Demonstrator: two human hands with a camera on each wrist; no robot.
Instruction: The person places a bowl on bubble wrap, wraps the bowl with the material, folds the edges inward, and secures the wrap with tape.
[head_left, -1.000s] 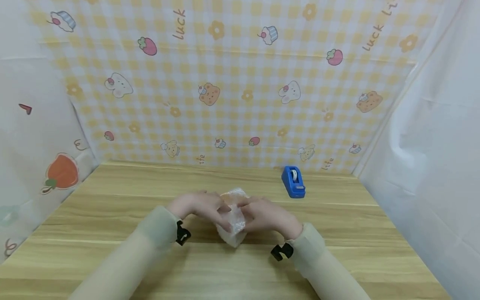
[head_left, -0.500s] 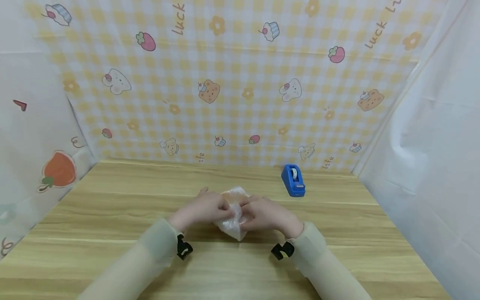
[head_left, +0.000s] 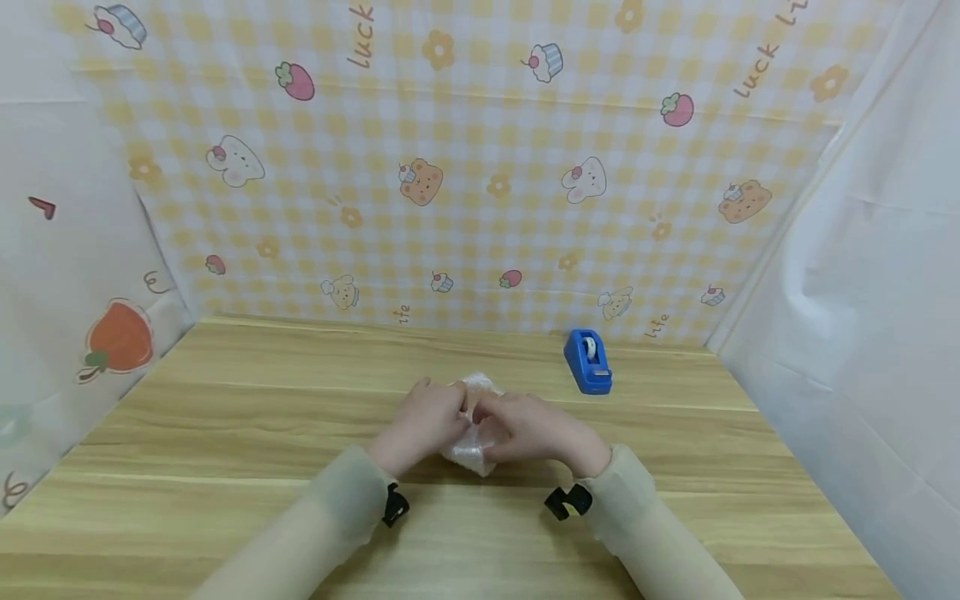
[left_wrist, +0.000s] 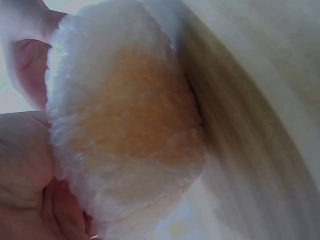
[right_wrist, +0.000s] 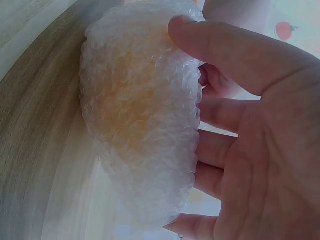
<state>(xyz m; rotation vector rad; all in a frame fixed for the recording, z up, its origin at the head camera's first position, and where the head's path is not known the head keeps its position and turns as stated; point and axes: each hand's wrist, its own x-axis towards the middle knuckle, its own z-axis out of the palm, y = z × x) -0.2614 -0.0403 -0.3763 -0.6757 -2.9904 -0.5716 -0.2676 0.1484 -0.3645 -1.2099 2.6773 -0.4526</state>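
A bundle of clear bubble wrap [head_left: 471,454] sits on the wooden table between both hands. Something orange inside shows through the layers in the left wrist view [left_wrist: 132,105], its kind blurred by the wrap. My left hand [head_left: 426,419] pinches the top of the wrap from the left side, fingers bent over it. From the right, my right hand [head_left: 538,427] holds the bundle, thumb [right_wrist: 200,37] on the near face and fingers spread along the upper side. Much of the bundle's top is covered by the hands in the head view.
A blue tape dispenser [head_left: 588,362] with a roll of tape stands at the back right of the wooden table [head_left: 225,392]. A yellow checked cloth [head_left: 495,133] hangs behind the table, and white sheets [head_left: 862,275] close off both sides.
My left hand lifted off slightly, closed its fingers on the wrap and moved right toward the right hand. The loose front flap is drawn in shorter. My right hand stays nearly in place.
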